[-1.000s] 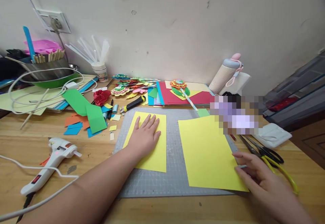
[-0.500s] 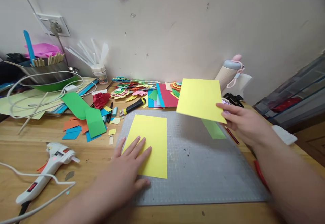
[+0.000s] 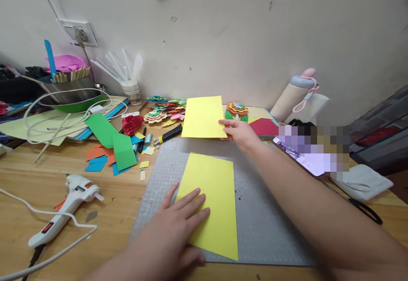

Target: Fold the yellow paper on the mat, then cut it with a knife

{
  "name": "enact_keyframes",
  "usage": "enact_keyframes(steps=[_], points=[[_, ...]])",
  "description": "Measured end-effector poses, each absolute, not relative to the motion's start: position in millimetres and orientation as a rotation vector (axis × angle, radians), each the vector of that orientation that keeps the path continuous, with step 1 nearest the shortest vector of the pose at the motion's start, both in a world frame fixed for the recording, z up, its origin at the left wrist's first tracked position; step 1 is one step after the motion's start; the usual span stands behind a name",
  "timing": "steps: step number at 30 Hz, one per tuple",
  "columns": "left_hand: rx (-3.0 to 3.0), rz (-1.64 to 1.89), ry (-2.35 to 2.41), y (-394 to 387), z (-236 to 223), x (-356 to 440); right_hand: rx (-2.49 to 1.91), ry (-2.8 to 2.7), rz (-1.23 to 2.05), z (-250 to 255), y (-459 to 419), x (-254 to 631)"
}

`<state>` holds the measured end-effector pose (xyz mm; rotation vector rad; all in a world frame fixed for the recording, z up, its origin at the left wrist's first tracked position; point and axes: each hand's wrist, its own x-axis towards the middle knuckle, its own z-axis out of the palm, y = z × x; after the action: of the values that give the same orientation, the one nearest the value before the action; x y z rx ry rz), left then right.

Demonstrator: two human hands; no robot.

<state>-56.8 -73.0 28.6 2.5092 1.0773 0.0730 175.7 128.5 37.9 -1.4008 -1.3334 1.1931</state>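
A sheet of yellow paper point(image 3: 216, 204) lies slightly turned on the grey cutting mat point(image 3: 270, 230). My left hand point(image 3: 181, 221) rests on its left part, fingers spread. Above the far edge of the mat, my right hand point(image 3: 239, 133) pinches a second yellow paper sheet point(image 3: 204, 117) by its right edge. That raised sheet hides part of the paper pile behind it. Just left of it lies a black and yellow utility knife point(image 3: 170, 133).
On the left are a white glue gun point(image 3: 63, 208), green paper pieces point(image 3: 124, 151) and a metal bowl of sticks point(image 3: 68, 89). Layered paper flowers point(image 3: 156, 116) lie along the wall. A phone point(image 3: 299, 155), scissors point(image 3: 366, 211) and a bottle point(image 3: 291, 96) are on the right.
My right hand has carried its yellow sheet leftward and toward the back. The sheet under my left hand has slid right and nearer, turning slightly. The view has shifted a little.
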Motion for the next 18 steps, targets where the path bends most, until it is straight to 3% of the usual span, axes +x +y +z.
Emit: enact_keyframes(steps=[5,11,18], points=[[2.509,0.129,1.031,-75.2,27.1,-56.4,-1.399,-1.581,1.107,46.0,136.8,153.4],[2.598,0.197,0.979,-75.8,26.5,-53.9,-1.356,-1.962,0.736,64.9,93.5,148.3],[2.942,0.603,0.760,-79.3,31.1,-57.2,-0.840,-2.631,0.783,62.9,1.0,184.6]])
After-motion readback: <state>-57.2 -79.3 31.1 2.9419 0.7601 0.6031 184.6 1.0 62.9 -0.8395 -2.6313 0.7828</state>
